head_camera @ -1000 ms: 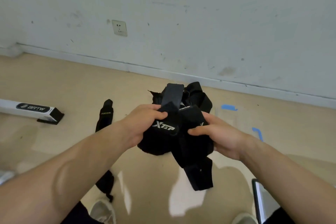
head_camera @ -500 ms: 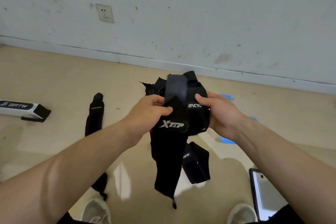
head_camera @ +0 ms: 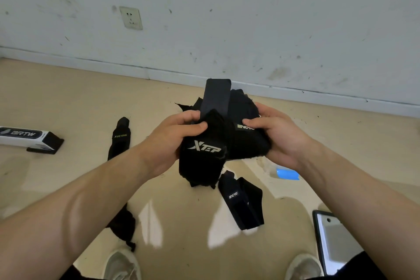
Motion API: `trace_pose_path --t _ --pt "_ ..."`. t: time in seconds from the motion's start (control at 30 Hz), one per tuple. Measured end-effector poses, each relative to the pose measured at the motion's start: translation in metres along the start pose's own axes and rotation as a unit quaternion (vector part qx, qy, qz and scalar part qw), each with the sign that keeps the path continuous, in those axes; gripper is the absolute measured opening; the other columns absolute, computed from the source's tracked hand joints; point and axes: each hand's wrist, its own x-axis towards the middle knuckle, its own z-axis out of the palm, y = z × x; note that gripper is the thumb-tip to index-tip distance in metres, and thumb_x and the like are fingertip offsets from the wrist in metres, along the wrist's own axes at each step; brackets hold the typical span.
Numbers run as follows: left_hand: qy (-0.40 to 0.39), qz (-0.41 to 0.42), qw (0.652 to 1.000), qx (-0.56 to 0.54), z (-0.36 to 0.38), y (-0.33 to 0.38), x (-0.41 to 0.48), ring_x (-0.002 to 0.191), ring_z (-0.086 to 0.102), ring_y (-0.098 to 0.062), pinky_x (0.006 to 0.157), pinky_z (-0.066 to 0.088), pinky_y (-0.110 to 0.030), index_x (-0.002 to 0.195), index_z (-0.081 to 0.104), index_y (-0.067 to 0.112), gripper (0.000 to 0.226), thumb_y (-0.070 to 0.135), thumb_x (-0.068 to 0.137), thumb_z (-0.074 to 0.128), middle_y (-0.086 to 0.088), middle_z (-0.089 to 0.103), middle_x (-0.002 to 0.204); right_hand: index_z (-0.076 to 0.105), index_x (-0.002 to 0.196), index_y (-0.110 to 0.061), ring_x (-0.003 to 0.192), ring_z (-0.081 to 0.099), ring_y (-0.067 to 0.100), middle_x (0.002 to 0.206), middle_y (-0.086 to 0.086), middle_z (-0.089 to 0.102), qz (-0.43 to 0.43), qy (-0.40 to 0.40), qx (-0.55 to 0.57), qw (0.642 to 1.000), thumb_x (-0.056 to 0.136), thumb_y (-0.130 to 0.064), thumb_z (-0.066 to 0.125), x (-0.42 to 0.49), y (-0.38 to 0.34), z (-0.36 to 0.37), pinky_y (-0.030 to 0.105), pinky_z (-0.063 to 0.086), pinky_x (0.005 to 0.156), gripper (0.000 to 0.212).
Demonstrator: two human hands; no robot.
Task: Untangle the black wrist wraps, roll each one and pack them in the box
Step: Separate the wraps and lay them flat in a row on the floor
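Note:
I hold a tangled bundle of black wrist wraps in front of me above the floor. My left hand pinches the wrap printed XTEP, whose strap end sticks up. My right hand grips the other side of the bundle at the white lettering. A loose black wrap lies on the floor below the bundle. Another long black wrap lies on the floor to the left, partly hidden by my left forearm. A white and black box lies at the far left.
A white wall with a socket stands close ahead. Blue tape marks the beige floor under my right wrist. A tablet-like device lies at the lower right. My shoes show at the bottom edge.
The hanging tail of the XTEP wrap has been gathered up, so the bundle is more compact. Both hands have shifted their hold on it. The wrap on the floor lies unchanged.

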Motion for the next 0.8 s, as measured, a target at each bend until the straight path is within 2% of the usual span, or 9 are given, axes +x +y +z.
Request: trace_pose_path --t 0.13,0.27,0.33,0.43,0.57,0.7,0.8 --pt "-0.037 -0.031 0.996 -0.071 -0.002 -0.007 -0.004 0.113 0.072 -0.028 0.095 0.06 -0.033 0.13 0.068 0.005 0.038 0.014 0.094 0.059 -0.014 0.074 0.124 0.067 0.127 -0.012 0.091 0.072 0.026 0.116 0.013 0.073 0.026 -0.025 0.021 0.999 0.09 0.006 0.046 -0.001 0.0 0.002 0.032 0.058 0.068 0.046" --pt "-0.013 -0.011 0.999 -0.047 -0.003 -0.011 -0.001 0.107 0.073 -0.026 0.092 0.061 -0.032 0.124 0.071 0.006 0.036 0.015 0.091 0.064 -0.015 0.075 0.119 0.065 0.129 -0.009 0.098 0.067 0.031 0.121 0.019 0.069 0.05 0.0 0.032 0.998 0.077 -0.007 0.053 0.001 0.005 0.0 0.035 0.057 0.077 0.054" --pt "0.007 -0.002 1.0 -0.011 -0.005 -0.012 0.0 0.106 0.073 -0.025 0.093 0.059 -0.035 0.12 0.073 0.009 0.027 0.012 0.096 0.062 -0.013 0.077 0.115 0.067 0.127 -0.011 0.099 0.069 0.03 0.123 0.017 0.071 0.056 0.014 0.037 0.998 0.083 -0.013 0.057 0.001 0.005 0.0 0.036 0.057 0.081 0.045" --pt "0.013 -0.001 1.0 0.015 -0.005 -0.012 -0.001 0.103 0.073 -0.022 0.094 0.056 -0.037 0.116 0.074 0.011 0.021 0.01 0.1 0.06 -0.008 0.077 0.11 0.067 0.126 -0.015 0.103 0.073 0.025 0.119 0.009 0.075 0.021 0.03 0.0 0.999 0.098 -0.016 0.058 -0.001 0.004 0.003 0.034 0.058 0.079 0.029" --pt "0.011 -0.014 1.0 0.007 -0.003 -0.014 -0.001 0.108 0.071 -0.024 0.099 0.053 -0.044 0.117 0.073 0.014 0.022 0.012 0.1 0.06 -0.008 0.075 0.115 0.063 0.132 -0.02 0.108 0.072 0.024 0.122 0.007 0.074 -0.012 0.026 -0.015 0.999 0.102 -0.007 0.053 -0.002 0.005 0.007 0.033 0.059 0.078 0.035" --pt "-0.012 -0.013 0.998 -0.056 0.0 -0.012 -0.003 0.108 0.072 -0.023 0.095 0.057 -0.037 0.125 0.07 0.011 0.03 0.013 0.098 0.058 -0.01 0.074 0.118 0.063 0.133 -0.021 0.106 0.073 0.026 0.123 0.008 0.073 0.002 0.002 0.009 1.0 0.101 -0.004 0.05 -0.004 0.003 0.01 0.035 0.06 0.077 0.038" --pt "-0.01 -0.024 0.999 -0.018 -0.003 -0.008 -0.002 0.111 0.072 -0.025 0.097 0.057 -0.037 0.126 0.07 0.01 0.028 0.012 0.101 0.057 -0.012 0.075 0.122 0.065 0.129 -0.02 0.1 0.074 0.025 0.118 0.008 0.075 0.013 0.011 0.0 1.0 0.1 -0.002 0.049 -0.003 0.001 0.008 0.033 0.06 0.072 0.037"
